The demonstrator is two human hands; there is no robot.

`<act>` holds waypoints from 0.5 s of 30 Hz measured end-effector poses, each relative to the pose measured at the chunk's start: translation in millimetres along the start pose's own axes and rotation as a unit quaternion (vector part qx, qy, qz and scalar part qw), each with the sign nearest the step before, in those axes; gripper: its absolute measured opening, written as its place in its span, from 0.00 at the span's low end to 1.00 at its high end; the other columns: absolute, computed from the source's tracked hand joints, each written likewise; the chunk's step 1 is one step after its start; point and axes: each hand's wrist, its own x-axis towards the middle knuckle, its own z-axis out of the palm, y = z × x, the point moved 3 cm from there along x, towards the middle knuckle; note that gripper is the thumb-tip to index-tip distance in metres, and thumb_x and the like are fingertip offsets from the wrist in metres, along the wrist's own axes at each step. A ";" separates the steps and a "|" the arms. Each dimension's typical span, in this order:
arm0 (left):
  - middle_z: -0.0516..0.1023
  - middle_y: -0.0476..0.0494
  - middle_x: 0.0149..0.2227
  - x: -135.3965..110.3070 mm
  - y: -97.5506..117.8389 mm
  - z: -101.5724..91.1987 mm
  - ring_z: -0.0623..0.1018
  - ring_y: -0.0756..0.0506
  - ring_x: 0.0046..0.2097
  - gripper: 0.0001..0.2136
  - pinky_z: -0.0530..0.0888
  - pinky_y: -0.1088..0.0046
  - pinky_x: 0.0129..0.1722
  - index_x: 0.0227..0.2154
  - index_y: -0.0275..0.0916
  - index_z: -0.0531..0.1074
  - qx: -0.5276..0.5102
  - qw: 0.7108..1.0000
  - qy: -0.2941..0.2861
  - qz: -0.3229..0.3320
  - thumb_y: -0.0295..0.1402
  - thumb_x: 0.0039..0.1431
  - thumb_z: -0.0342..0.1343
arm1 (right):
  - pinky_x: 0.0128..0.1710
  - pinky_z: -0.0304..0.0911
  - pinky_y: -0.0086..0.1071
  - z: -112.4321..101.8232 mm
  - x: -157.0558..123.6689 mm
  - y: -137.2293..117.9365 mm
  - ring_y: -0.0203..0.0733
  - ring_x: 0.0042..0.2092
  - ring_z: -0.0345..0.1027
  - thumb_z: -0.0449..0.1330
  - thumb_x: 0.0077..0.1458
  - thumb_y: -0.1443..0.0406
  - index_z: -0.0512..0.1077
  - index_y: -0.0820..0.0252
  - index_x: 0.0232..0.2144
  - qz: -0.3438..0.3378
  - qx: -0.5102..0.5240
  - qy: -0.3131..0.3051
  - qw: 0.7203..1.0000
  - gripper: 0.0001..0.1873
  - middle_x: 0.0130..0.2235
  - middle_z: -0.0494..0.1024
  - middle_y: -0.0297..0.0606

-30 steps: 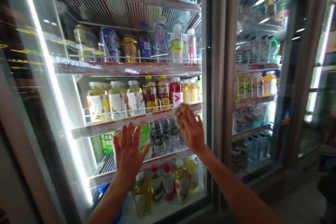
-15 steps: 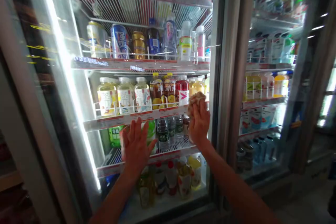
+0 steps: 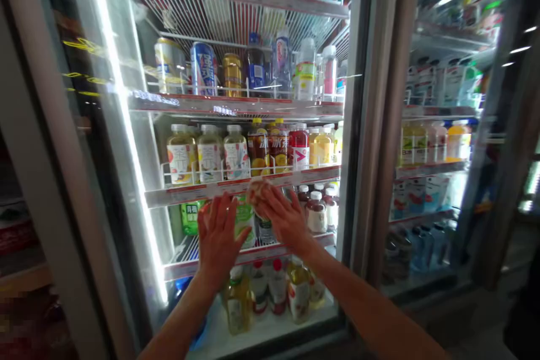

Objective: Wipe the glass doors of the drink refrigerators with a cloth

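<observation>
Before me is a drinks fridge behind a closed glass door (image 3: 244, 109). My right hand (image 3: 289, 219) presses a crumpled, brownish cloth (image 3: 258, 194) against the glass, just below the middle shelf edge (image 3: 185, 194). Palm forward, my left hand (image 3: 218, 233) is spread with its fingers up, near or on the glass to the left of the cloth. Behind the hands stand a bottle with a green label (image 3: 243, 219) and clear water bottles, partly hidden by them. Tea bottles (image 3: 181, 154) and a red drink bottle (image 3: 299, 146) line the shelf above.
Cans and bottles fill the upper shelf, among them a blue can (image 3: 203, 69). More bottles (image 3: 237, 304) stand at the fridge bottom. A metal door frame (image 3: 382, 124) runs down the right side, with a second stocked fridge (image 3: 434, 169) beyond it. Lights reflect in the glass.
My right hand has swept the cloth left and slightly down across the glass, closer to my left hand. The left hand stays at about the same place. The view has shifted slightly.
</observation>
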 end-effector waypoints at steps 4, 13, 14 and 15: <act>0.47 0.37 0.66 -20.0 -22.9 -12.1 0.47 0.41 0.67 0.36 0.44 0.54 0.64 0.64 0.42 0.41 0.019 1.000 -0.005 -0.013 0.42 0.58 0.52 | 0.65 0.36 0.44 -2.5 3.0 1.3 0.40 0.67 0.40 0.46 0.59 0.71 0.64 0.59 0.56 0.088 -0.030 0.012 0.996 0.23 0.60 0.64 0.39; 0.55 0.34 0.63 -60.3 -43.5 -23.8 0.46 0.42 0.67 0.33 0.45 0.53 0.64 0.64 0.39 0.40 0.051 0.995 -0.055 0.065 0.37 0.60 0.49 | 0.66 0.30 0.44 20.0 -48.3 -57.4 0.38 0.66 0.42 0.51 0.58 0.69 0.64 0.54 0.56 -0.062 0.035 -0.071 0.995 0.23 0.60 0.64 0.35; 0.55 0.34 0.63 -61.9 -45.9 -24.7 0.46 0.42 0.67 0.33 0.45 0.53 0.64 0.64 0.39 0.40 0.051 0.995 -0.054 0.062 0.37 0.60 0.49 | 0.66 0.31 0.46 19.7 -39.8 -51.8 0.39 0.66 0.42 0.50 0.58 0.70 0.63 0.55 0.56 -0.022 0.031 -0.061 0.997 0.24 0.60 0.64 0.38; 0.55 0.34 0.63 -63.5 -48.4 -25.6 0.46 0.42 0.66 0.33 0.45 0.53 0.64 0.64 0.40 0.40 0.048 0.996 -0.051 0.054 0.38 0.60 0.49 | 0.66 0.32 0.47 19.3 -31.6 -46.5 0.41 0.67 0.41 0.49 0.58 0.71 0.62 0.57 0.57 0.019 0.025 -0.054 0.998 0.25 0.61 0.63 0.40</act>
